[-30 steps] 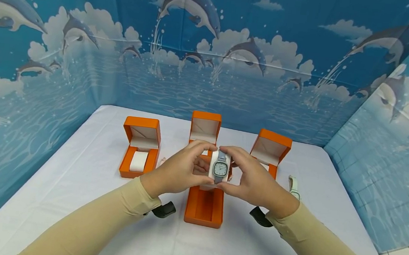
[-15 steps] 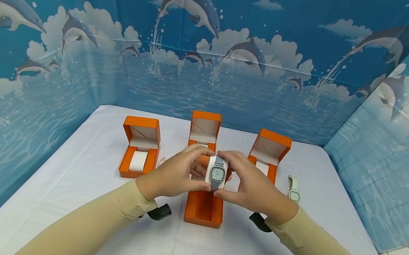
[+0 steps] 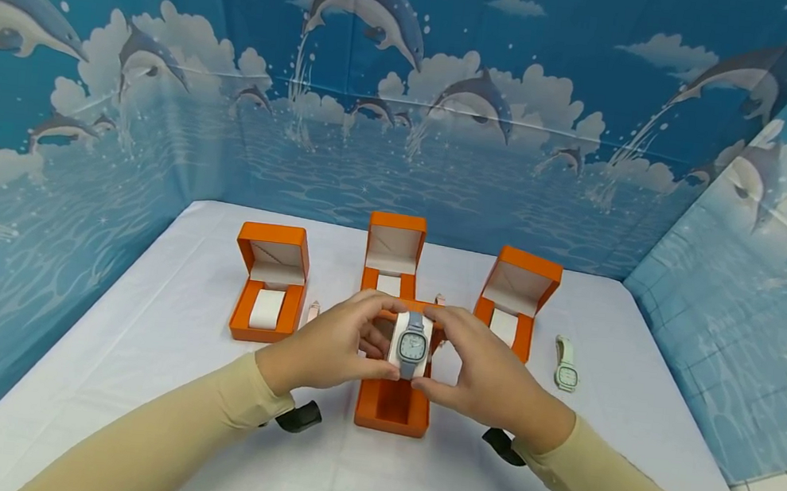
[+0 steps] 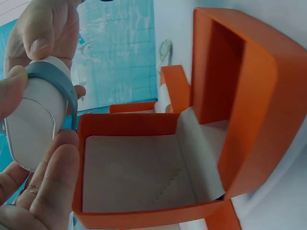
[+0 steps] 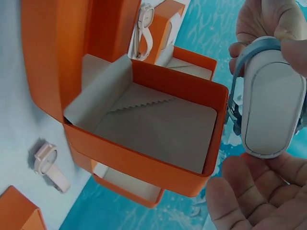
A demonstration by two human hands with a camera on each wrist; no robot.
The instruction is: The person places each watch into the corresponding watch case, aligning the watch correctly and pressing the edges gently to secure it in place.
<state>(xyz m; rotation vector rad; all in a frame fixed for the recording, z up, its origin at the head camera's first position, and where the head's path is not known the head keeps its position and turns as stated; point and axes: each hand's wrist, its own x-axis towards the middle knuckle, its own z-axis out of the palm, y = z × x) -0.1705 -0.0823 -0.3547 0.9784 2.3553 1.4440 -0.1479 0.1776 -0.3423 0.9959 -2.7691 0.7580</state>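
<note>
Against a dolphin-print backdrop [image 3: 345,160], the fingers of the left hand [image 3: 336,341] and right hand [image 3: 492,368] pinch a white cushion [image 5: 273,108] wrapped by a blue-strapped watch [image 3: 412,346], held above an open orange box [image 3: 391,424], with three more open boxes [image 3: 274,234] and a pale-green watch [image 3: 566,377] on white cloth [image 3: 333,475].

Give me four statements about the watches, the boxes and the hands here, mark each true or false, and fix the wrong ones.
1. The square-faced watch with a blue-grey strap is wrapped around a thick white oval cushion. True.
2. The nearest orange rectangular box is closed. False: its lid stands open.
3. The left hand and right hand both hold the cushion. True.
4. The square-faced watch with a pale green strap lies inside a box. False: it lies on the white tablecloth.
</note>
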